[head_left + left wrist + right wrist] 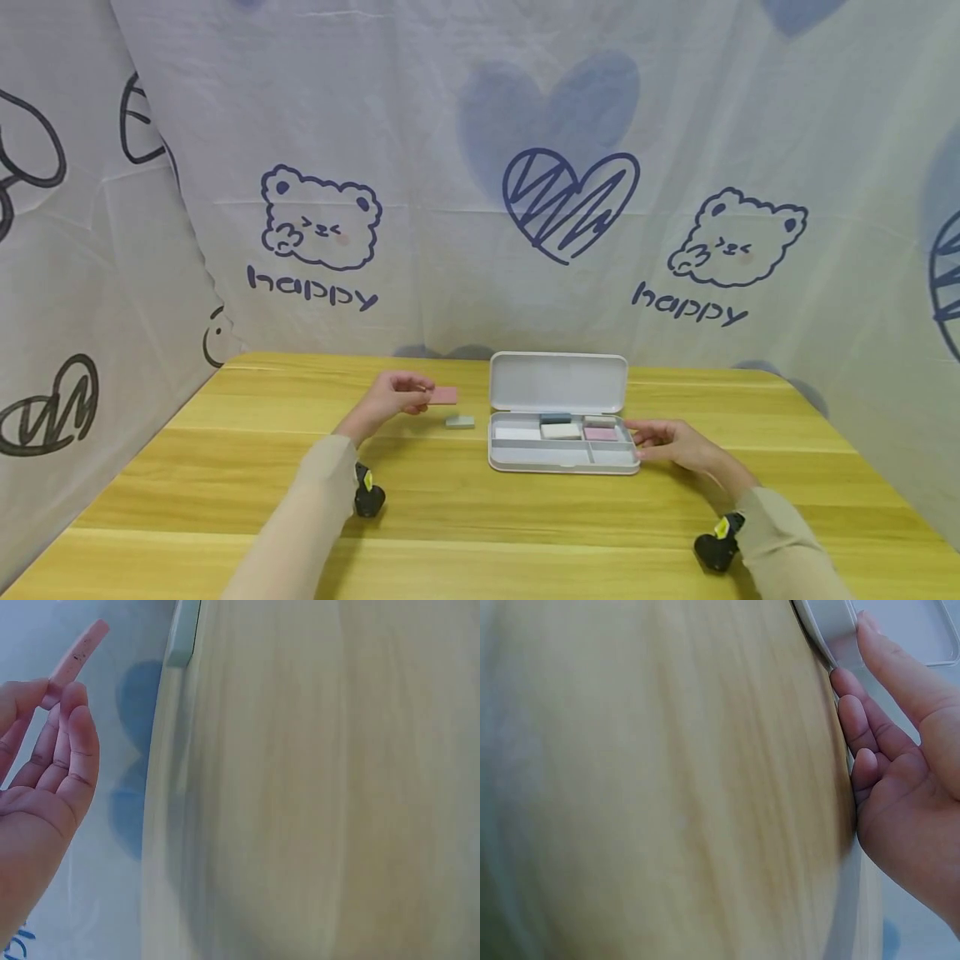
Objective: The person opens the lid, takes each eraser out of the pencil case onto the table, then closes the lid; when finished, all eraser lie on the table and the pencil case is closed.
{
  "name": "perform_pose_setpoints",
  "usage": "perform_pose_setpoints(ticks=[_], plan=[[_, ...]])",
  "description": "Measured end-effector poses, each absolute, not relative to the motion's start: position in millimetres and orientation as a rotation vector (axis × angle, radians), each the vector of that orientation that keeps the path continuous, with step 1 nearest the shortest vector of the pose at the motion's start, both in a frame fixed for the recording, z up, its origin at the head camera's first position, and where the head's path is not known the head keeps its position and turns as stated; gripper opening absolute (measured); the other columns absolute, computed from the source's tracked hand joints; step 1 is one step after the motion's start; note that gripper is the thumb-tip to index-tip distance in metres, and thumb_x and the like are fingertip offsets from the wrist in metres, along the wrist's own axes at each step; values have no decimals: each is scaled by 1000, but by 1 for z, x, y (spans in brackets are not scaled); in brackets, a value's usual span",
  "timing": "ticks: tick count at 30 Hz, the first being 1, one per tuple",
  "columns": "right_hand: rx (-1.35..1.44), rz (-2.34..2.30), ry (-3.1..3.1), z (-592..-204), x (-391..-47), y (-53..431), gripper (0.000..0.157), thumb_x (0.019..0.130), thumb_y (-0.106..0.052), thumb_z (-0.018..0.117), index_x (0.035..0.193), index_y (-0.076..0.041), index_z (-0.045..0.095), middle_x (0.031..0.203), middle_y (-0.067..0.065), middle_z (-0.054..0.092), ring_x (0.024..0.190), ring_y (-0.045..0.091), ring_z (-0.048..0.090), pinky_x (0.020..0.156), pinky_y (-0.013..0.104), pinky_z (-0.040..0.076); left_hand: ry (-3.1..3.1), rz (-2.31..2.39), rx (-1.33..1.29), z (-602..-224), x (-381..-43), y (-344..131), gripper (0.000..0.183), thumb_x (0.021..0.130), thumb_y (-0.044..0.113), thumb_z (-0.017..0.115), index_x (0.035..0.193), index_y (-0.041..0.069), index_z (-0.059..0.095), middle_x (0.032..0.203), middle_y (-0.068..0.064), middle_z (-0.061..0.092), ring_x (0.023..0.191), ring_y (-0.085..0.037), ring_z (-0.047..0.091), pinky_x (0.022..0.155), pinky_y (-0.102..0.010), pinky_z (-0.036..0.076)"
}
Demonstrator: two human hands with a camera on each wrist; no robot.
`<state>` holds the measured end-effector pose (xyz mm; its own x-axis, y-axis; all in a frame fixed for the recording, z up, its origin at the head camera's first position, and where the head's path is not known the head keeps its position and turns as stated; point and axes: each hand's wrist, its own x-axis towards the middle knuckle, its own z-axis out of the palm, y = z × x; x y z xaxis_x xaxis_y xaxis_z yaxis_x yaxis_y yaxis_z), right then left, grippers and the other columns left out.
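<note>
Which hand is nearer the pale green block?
Left: the left hand, holding a pink block, is just left of the pale green block; the right hand is at the right end of the open case.

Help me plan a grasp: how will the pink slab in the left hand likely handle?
The pink slab is probably fairly stiff: it juts out from the left hand with no visible sag. It seems light, since a pinch at one end supports it. Its flat, squared shape suggests it won't readily roll.
</note>
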<state>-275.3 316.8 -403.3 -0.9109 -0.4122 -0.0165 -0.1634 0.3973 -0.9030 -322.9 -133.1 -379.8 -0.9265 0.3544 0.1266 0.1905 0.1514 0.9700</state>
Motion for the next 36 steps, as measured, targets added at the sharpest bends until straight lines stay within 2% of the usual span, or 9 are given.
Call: perform_pose_setpoints(ticks=[9, 20, 31, 36], plan=[[-540, -1508, 2442, -406, -270, 317, 57, 80, -7, 66, 124, 16, 39, 99, 14, 56, 84, 12, 50, 74, 21, 42, 2292, 1759, 478, -385, -322, -152, 26, 84, -4, 55, 107, -13, 55, 94, -18, 63, 71, -15, 59, 66, -27, 48], [-550, -1506, 2453, -408, -263, 315, 56, 80, -7, 65, 124, 17, 39, 99, 15, 57, 85, 11, 50, 73, 21, 42, 2225, 1675, 429, -389, -320, -160, 25, 84, -6, 53, 106, -16, 54, 80, -15, 63, 60, -14, 57, 54, -21, 45], [-526, -1510, 2462, -408, -257, 312, 56, 81, -8, 65, 124, 16, 39, 100, 16, 56, 85, 13, 50, 74, 22, 42, 2348, 1598, 331, -388, -318, -155, 26, 81, -10, 53, 106, -14, 57, 85, -17, 64, 65, -15, 59, 57, -25, 48], [-506, -1509, 2464, -409, -255, 311, 57, 80, -10, 66, 124, 15, 40, 99, 11, 57, 86, 15, 50, 74, 22, 42, 2409, 1552, 359, -385, -314, -154, 23, 79, -11, 55, 101, -15, 58, 84, -18, 63, 63, -16, 59, 56, -26, 48]])
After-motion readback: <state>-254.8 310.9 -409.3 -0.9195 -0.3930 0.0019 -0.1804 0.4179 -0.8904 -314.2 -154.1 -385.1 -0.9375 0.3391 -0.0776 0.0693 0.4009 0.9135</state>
